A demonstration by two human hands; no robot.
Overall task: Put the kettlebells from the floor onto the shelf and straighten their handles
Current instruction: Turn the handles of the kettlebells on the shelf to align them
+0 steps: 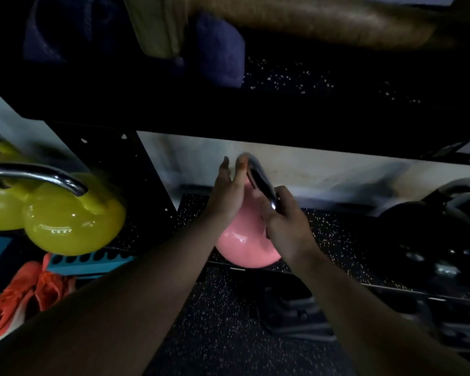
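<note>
Fingers [278, 210] of right hand [288, 232] grip glossy pink kettlebell [244, 245]'s steel handle [261, 183]; left hand [228, 194] flat.

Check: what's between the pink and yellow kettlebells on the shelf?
Head view: a black upright panel divides yellow kettlebell from pink kettlebell; otherwise bare speckled shelf.

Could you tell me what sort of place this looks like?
Most likely a gym: yellow kettlebells and a pink kettlebell sit on a low shelf, and the floor is speckled rubber matting.
</note>
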